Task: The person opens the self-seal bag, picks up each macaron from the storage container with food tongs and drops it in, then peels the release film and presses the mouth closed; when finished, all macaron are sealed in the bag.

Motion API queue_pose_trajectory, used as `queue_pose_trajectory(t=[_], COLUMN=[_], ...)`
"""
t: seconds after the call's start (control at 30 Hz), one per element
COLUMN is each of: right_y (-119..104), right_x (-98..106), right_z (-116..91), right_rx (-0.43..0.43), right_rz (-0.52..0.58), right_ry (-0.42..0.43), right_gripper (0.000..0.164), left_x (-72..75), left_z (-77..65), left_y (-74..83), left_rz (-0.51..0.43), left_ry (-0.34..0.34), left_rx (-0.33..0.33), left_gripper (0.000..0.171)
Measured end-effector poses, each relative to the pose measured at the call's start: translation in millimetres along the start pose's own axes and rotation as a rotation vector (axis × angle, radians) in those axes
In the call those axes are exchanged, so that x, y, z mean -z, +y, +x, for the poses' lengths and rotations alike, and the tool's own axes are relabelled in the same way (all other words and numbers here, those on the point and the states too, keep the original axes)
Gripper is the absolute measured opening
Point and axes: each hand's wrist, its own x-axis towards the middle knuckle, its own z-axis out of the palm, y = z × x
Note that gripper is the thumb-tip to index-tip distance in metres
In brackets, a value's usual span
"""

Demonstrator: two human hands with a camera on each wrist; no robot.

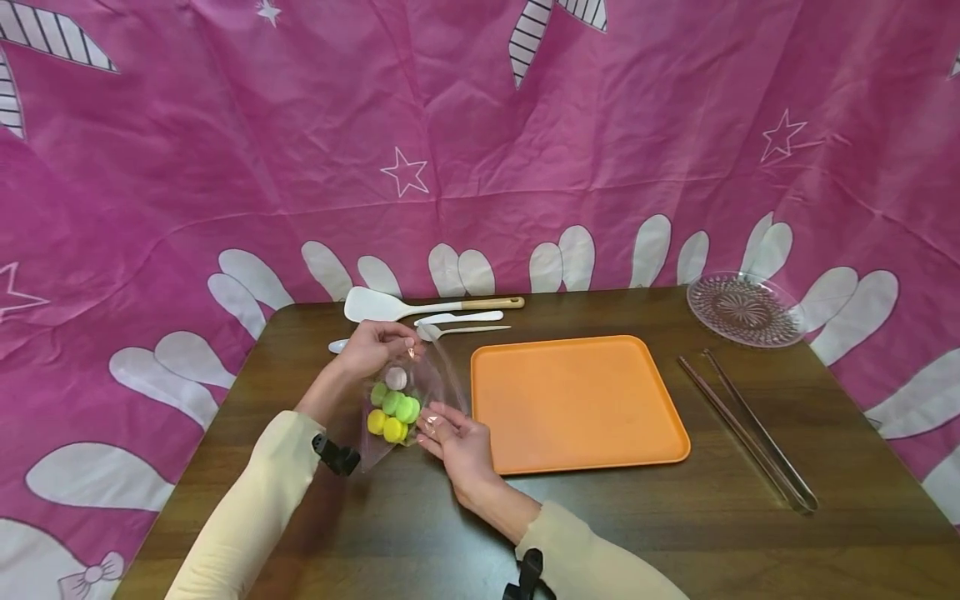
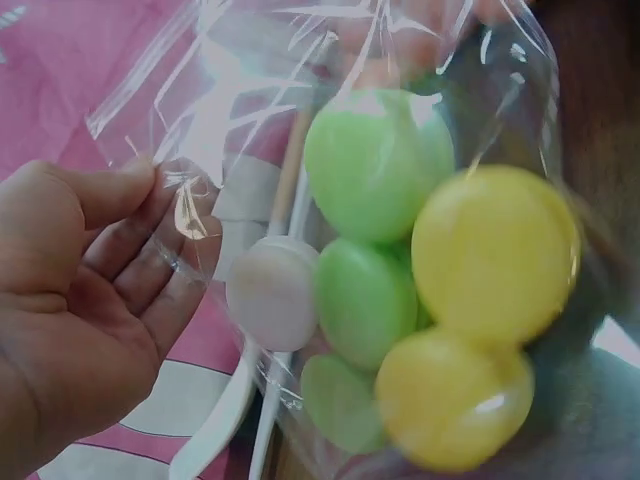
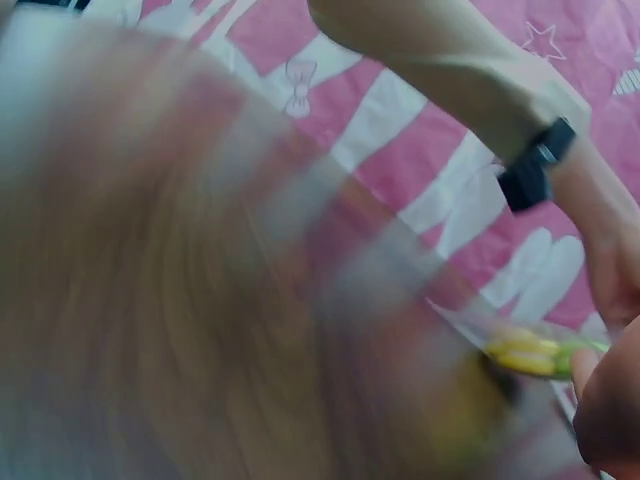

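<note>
While both hands have hold of a clear bag [image 1: 435, 379] left of frame centre, the step in hand is prob. handling or opening it; can't tell which edge is the mouth. Inside: yellow pcs [image 1: 393, 430], green pcs [image 1: 407, 409] & a pale pc [image 1: 396, 378], all round. Next move prob. calls for a firm hold on the film & the bag kept level so nothing tips out.

L hand [image 1: 375, 348], above the pcs in the head view, pinches film btwn thumb & fingertips, gap nearly nil; other fingers loosely bent, per L wrist view. R hand [image 1: 461, 446], lower right of the bag, looks to pinch its edge, fingers fairly straight; R wrist view too blurred to confirm. Orange tray [image 1: 577, 404] sits just right, mid-frame; tongs [image 1: 804, 498] far right.
</note>
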Motion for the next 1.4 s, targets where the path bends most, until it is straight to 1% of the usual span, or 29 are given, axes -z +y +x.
queue_pose_trajectory(t=[0.07,0.2,0.27,0.4,0.47,0.5,0.57,0.67,0.7,0.77,0.83,0.93,1.0,1.07,1.13,1.2,1.27,1.33,1.4], right_y=[-8,-27,-38,-61,-75,-83,-101,-130,-139,-156,-170,-184,-189,-192,-193,-194,-195,-195,-196], right_x=[6,19,25,38,43,45,49,53,55,58,61,68,76,83,90,95,99,105,111], right_z=[2,6,7,4,0,-2,-6,-11,-12,-14,-16,-20,-24,-29,-35,-40,-44,-49,-55], right_rx=[0.044,0.166,0.225,0.319,0.377,0.418,0.512,0.651,0.683,0.714,0.719,0.665,0.625,0.594,0.584,0.579,0.558,0.536,0.504], right_rz=[-0.052,-0.218,-0.295,-0.403,-0.453,-0.493,-0.558,-0.633,-0.649,-0.65,-0.663,-0.657,-0.647,-0.624,-0.601,-0.607,-0.624,-0.665,-0.683], right_ry=[-0.025,-0.085,-0.123,-0.194,-0.217,-0.223,-0.236,-0.234,-0.229,-0.226,-0.235,-0.264,-0.27,-0.267,-0.257,-0.245,-0.218,-0.174,-0.139], right_gripper=[0.03,0.027,0.023,0.016,0.015,0.015,0.013,0.012,0.012,0.013,0.013,0.014,0.013,0.012,0.011,0.01,0.009,0.006,0.006], left_x=[2.1,3.6,2.5,-6.3,-14.0,-18.3,-27.0,-43.4,-48.8,-59.5,-69.6,-83.8,-93.5,-102.6,-110.5,-117.3,-123.5,-130.6,-137.8], left_z=[-6.5,-21.2,-29.9,-51.9,-64.0,-70.1,-82.4,-96.1,-99.0,-103.7,-106.3,-108.6,-109.7,-111.9,-114.3,-116.4,-118.0,-119.1,-119.6], left_y=[2.6,6.3,7.7,14.5,21.6,26.2,38.0,57.8,63.9,73.8,79.9,82.5,82.0,81.7,80.7,80.1,79.8,79.0,78.1], left_rz=[-0.017,-0.03,-0.039,-0.092,-0.113,-0.137,-0.162,-0.203,-0.218,-0.232,-0.237,-0.253,-0.257,-0.267,-0.266,-0.258,-0.258,-0.301,-0.357], left_ry=[0.046,0.145,0.196,0.264,0.291,0.302,0.323,0.346,0.349,0.361,0.366,0.394,0.411,0.422,0.439,0.445,0.453,0.43,0.39], left_rx=[-0.01,-0.017,-0.012,-0.012,-0.033,-0.055,-0.122,-0.27,-0.316,-0.387,-0.436,-0.448,-0.438,-0.413,-0.372,-0.322,-0.258,-0.228,-0.206], left_gripper=[0.02,0.023,0.024,0.026,0.026,0.026,0.025,0.021,0.02,0.017,0.015,0.013,0.012,0.011,0.01,0.01,0.009,0.008,0.009])
